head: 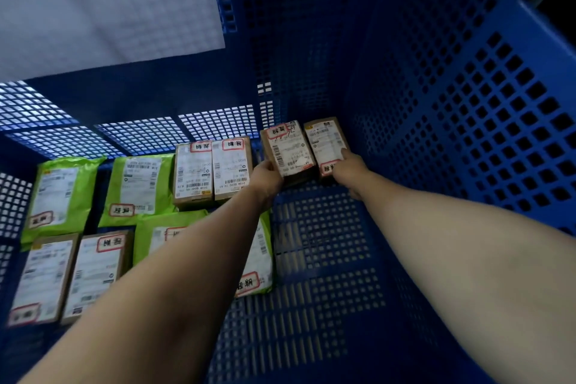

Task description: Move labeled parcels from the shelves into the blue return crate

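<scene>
Left grip [266, 176] curled round the left parcel [285, 150], right grip [346, 165] pinching the right parcel [327, 142] in the blue crate [467, 103] corner; uneven release could topple either.

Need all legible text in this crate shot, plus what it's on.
"2108 0020 10 61" (roughly): shipping label on cardboard box.
Red-bordered stickers: handwritten Chinese characters, illegible.
Other labels: too small, blurred.
White sheet: strokes cut off, unreadable.

One head-worn wide-angle view looks steeply down into the crate [467, 109] from close above; floor fills lower frame, walls rise top and right.
</scene>
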